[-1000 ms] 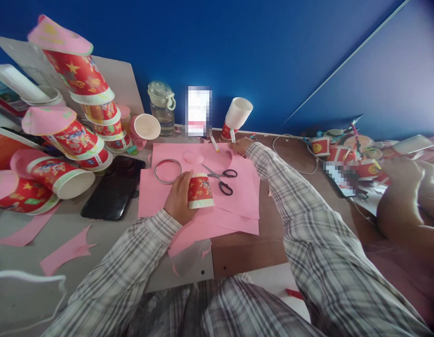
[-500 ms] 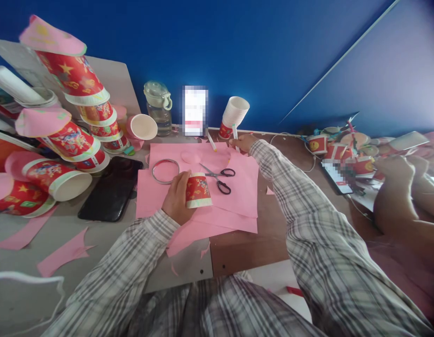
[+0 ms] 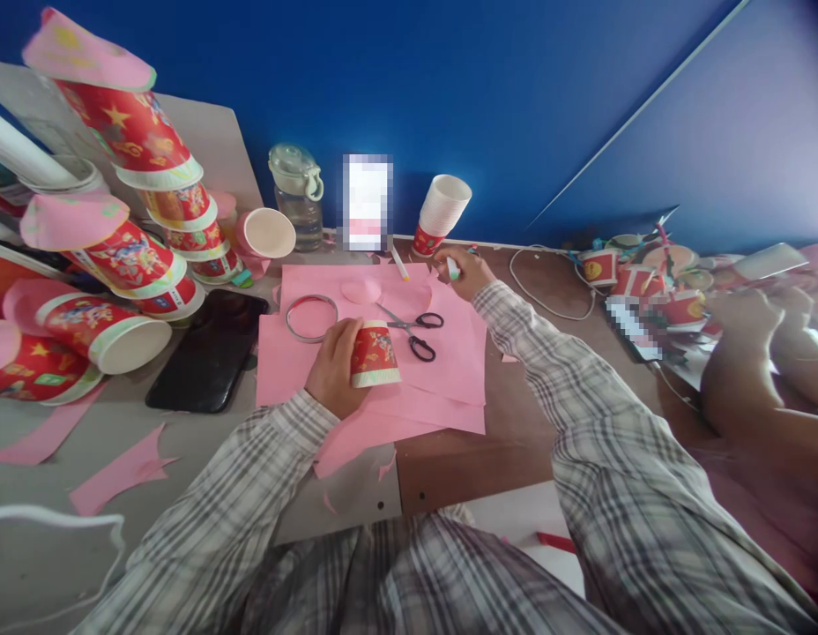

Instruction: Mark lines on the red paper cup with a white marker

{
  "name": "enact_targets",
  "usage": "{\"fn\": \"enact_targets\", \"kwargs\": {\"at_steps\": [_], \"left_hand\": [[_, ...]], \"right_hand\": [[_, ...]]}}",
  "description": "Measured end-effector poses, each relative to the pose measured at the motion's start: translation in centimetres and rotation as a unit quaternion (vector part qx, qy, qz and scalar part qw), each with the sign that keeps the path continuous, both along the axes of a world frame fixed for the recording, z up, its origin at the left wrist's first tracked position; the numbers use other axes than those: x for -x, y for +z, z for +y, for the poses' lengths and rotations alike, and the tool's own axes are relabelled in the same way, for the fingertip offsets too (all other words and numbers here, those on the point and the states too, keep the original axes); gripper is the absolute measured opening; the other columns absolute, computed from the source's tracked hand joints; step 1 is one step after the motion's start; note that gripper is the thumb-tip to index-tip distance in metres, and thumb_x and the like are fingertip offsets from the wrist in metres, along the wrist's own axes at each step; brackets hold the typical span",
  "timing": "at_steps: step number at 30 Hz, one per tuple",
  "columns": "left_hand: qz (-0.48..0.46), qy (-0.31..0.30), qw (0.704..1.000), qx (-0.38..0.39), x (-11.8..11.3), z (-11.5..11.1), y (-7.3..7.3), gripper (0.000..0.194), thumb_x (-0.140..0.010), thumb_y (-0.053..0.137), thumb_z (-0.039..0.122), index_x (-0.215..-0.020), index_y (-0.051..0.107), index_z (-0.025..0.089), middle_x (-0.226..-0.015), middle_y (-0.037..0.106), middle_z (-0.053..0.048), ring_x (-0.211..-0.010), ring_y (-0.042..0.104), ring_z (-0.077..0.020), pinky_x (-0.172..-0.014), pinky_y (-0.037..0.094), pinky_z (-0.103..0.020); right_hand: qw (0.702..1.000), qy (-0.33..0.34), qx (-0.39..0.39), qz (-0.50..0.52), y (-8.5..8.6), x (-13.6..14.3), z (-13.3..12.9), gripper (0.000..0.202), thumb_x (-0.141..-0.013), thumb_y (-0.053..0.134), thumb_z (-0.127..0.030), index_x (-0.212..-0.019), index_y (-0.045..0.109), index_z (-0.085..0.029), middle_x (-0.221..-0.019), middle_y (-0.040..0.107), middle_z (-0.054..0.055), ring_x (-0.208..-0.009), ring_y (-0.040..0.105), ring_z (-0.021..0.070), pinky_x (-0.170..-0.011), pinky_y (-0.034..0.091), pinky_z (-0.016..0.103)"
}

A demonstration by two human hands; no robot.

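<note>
My left hand [image 3: 336, 370] is wrapped around the side of a red patterned paper cup [image 3: 375, 354], which stands upside down over stacked pink paper [image 3: 442, 388]. Beside a stack of paper cups [image 3: 447, 207] at the back, my right hand [image 3: 467, 272] is closed on a white marker [image 3: 452, 269] with a green end. Black-handled scissors [image 3: 415, 331] lie half open right of the held cup. A roll of tape [image 3: 311, 318] rests on the paper behind my left hand. Another marker [image 3: 399, 265] lies at the paper's back edge.
Towers of decorated cups [image 3: 131, 159] and a black phone [image 3: 207, 353] occupy the left. A water jug [image 3: 296, 198] and a lit screen [image 3: 368, 203] stand at the back. On the right are cup crafts [image 3: 647, 278], a phone [image 3: 632, 326] and another person's arms [image 3: 746, 370].
My right hand has turned and shifted slightly right, tilting the white marker from upright to slanted. My left hand still holds the cup. The whole view has moved a little.
</note>
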State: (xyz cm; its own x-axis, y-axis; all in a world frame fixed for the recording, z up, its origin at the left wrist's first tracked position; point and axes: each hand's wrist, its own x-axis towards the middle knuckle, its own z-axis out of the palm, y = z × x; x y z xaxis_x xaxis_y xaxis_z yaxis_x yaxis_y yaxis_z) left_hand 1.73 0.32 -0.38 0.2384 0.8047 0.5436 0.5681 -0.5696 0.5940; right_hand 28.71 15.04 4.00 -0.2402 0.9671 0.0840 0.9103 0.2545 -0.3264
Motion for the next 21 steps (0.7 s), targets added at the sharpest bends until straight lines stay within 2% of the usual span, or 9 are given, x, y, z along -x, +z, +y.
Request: {"fn": "enact_targets", "kwargs": {"at_steps": [2, 5, 7, 11, 16, 21], "left_hand": [[0.0, 0.0, 1.0, -0.004, 0.0, 0.0, 0.0, 0.073, -0.071, 0.06, 0.036, -0.13, 0.025, 0.013, -0.122, 0.042, -0.018, -0.116, 0.042, -0.0297, -0.102, 0.041, -0.051], [-0.001, -0.002, 1.0, -0.012, -0.1, 0.1, -0.1, 0.073, -0.072, 0.059, 0.04, -0.13, 0.025, 0.012, -0.12, 0.043, -0.018, -0.115, 0.043, -0.0299, -0.102, 0.04, -0.052], [-0.003, -0.003, 1.0, -0.013, -0.1, 0.0, -0.1, 0.074, -0.072, 0.059, 0.044, -0.129, 0.026, 0.011, -0.12, 0.042, -0.018, -0.115, 0.043, -0.0301, -0.102, 0.04, -0.052], [0.0, 0.0, 1.0, -0.013, -0.1, 0.0, 0.0, 0.074, -0.071, 0.059, 0.044, -0.129, 0.025, 0.013, -0.121, 0.043, -0.017, -0.116, 0.043, -0.0301, -0.101, 0.041, -0.052], [-0.005, -0.003, 1.0, -0.007, -0.1, 0.0, 0.0, 0.072, -0.072, 0.059, 0.04, -0.13, 0.025, 0.014, -0.121, 0.042, -0.017, -0.115, 0.043, -0.0299, -0.101, 0.041, -0.052], [0.006, -0.001, 1.0, -0.017, 0.0, 0.0, -0.1, 0.072, -0.072, 0.06, 0.037, -0.13, 0.025, 0.012, -0.121, 0.042, -0.018, -0.115, 0.043, -0.0296, -0.101, 0.041, -0.051]], "right_hand": [[0.999, 0.035, 0.018, -0.015, -0.6, -0.1, -1.1, 0.042, -0.075, 0.053, -0.026, -0.116, 0.045, -0.021, -0.115, 0.06, 0.01, -0.101, 0.056, 0.0272, -0.088, 0.042, 0.038], [0.995, 0.086, 0.015, -0.056, -1.2, -0.2, -2.4, 0.054, -0.065, 0.064, -0.025, -0.116, 0.047, -0.023, -0.131, 0.048, 0.014, -0.122, 0.041, 0.0354, -0.099, 0.032, 0.048], [0.986, 0.135, -0.016, -0.093, -1.4, 0.0, -2.7, 0.053, -0.068, 0.062, -0.028, -0.118, 0.046, -0.022, -0.134, 0.046, 0.014, -0.129, 0.033, 0.0351, -0.104, 0.025, 0.048], [0.972, 0.185, -0.038, -0.141, -1.5, 0.9, -2.6, 0.045, -0.078, 0.052, -0.043, -0.116, 0.049, -0.021, -0.122, 0.057, 0.013, -0.13, 0.031, 0.0325, -0.107, 0.018, 0.046], [0.967, 0.137, -0.002, -0.215, -1.0, 1.2, -2.6, 0.031, -0.082, 0.045, -0.039, -0.106, 0.056, -0.023, -0.107, 0.063, 0.014, -0.123, 0.038, 0.0323, -0.105, 0.016, 0.049], [0.975, 0.052, 0.019, -0.216, -0.9, 0.7, -2.8, 0.033, -0.082, 0.046, -0.034, -0.112, 0.051, -0.021, -0.116, 0.057, 0.017, -0.105, 0.052, 0.0345, -0.092, 0.032, 0.049]]}}
